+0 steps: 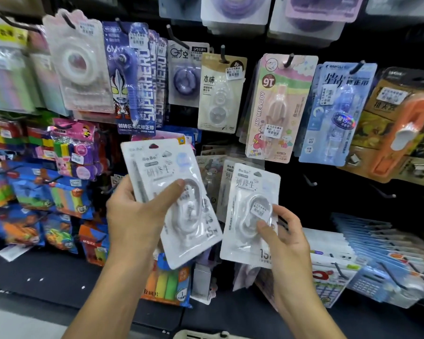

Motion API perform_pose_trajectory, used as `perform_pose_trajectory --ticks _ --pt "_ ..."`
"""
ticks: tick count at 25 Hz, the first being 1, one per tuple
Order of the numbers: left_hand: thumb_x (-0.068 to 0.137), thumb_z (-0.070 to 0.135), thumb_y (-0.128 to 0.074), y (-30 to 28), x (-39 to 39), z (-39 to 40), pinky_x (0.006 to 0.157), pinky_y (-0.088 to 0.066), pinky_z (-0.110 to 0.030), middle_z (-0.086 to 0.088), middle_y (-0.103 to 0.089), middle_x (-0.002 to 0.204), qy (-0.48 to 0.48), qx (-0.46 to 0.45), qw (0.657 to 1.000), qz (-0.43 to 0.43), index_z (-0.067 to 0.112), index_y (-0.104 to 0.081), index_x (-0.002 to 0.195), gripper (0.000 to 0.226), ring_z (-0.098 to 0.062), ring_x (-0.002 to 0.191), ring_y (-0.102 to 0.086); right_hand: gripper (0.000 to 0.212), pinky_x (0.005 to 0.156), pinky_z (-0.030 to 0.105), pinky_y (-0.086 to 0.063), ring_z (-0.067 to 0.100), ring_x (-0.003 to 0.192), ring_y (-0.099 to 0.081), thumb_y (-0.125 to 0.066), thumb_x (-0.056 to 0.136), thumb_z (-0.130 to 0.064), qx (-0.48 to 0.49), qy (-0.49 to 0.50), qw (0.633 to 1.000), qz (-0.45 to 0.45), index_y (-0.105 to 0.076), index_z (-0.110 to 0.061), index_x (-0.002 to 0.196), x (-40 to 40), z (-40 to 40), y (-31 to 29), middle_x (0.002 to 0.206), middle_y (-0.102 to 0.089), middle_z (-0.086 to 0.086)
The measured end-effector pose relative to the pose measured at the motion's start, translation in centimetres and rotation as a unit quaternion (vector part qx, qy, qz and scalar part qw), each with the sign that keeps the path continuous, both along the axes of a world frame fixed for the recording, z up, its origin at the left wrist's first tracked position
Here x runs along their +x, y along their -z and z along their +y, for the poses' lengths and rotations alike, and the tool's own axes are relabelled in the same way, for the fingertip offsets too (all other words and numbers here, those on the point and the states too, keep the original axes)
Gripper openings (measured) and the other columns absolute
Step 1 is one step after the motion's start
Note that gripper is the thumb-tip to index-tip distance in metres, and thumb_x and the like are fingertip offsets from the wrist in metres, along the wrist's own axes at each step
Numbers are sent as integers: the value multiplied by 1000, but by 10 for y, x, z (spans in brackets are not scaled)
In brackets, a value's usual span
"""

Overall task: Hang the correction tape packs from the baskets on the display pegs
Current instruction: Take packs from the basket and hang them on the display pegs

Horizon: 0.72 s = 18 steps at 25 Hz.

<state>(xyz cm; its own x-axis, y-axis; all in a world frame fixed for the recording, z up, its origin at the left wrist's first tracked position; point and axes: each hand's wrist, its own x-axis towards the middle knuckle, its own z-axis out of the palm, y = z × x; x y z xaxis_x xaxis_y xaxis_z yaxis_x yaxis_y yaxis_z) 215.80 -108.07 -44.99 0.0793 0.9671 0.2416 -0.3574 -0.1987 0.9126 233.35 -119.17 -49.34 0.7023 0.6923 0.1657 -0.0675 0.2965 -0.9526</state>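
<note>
Two white packs up in front of the display, none hung yet. Left hand (135, 211) gripping a small stack of packs (171, 199), thumb across the blister, stack tilted with its top edge leaning left. Right hand (279, 231) pinching a single pack (251, 214) by its lower right, thumb on the price sticker, roughly upright. Bare pegs (310, 181) just up and right of the right hand, against the black board. Best to work one pack at a time: keep the stack parked in the left, raise the single pack, square its hang hole to a peg tip, then slide straight back. Grip low on the card leaves the hole unobstructed. Basket rim (201, 335) barely showing below the hands.
</note>
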Motion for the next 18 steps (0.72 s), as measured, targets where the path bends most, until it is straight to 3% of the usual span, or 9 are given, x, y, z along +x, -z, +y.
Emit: perform_pose_trajectory --ticks 4,8,11,14,16,18 --pt "64 28 -91 1 1 3 75 -62 -47 5 -80 100 0 10 1000 -8 34 -76 95 35 -19 89 -78 34 87 35 -56 6 101 -69 -72 91 -22 -55 32 988 -140 -61 -49 109 2 8 -6 108 -72 -16" --pt "59 31 -95 2 6 -1 69 -63 -33 6 -80 103 24 38 999 -1 38 -75 99 46 -18 92 -78 33 90 42 -55 9 104 -67 -72 90 -29 -72 56 982 -166 -58 -48 113 -8 11 2 111 -71 -15" --pt "57 38 -91 0 7 1 69 -62 -28 6 -79 104 26 46 999 -12 37 -75 101 47 -16 93 -78 28 86 32 -51 -3 102 -63 -72 89 -32 -62 95 982 -153 -59 -47 109 -14 12 8 109 -68 -22" --pt "59 30 -95 0 8 2 68 -62 -28 5 -80 104 32 44 998 -13 32 -74 105 50 -18 92 -78 25 80 20 -43 -16 99 -57 -74 88 -30 -44 121 985 -111 -60 -45 101 -11 20 5 103 -64 -34" --pt "63 28 -93 1 8 2 66 -62 -27 6 -80 102 31 41 999 -10 30 -73 106 47 -17 90 -78 26 77 25 -44 -4 98 -60 -73 89 -33 -98 95 982 -131 -54 -44 101 -7 31 4 106 -64 -24" --pt "68 24 -89 1 9 2 65 -62 -26 7 -80 101 27 40 999 -7 29 -73 105 41 -16 89 -78 34 83 33 -45 12 108 -57 -70 91 -38 -180 105 955 -212 -47 -40 115 -6 34 7 124 -56 -12"
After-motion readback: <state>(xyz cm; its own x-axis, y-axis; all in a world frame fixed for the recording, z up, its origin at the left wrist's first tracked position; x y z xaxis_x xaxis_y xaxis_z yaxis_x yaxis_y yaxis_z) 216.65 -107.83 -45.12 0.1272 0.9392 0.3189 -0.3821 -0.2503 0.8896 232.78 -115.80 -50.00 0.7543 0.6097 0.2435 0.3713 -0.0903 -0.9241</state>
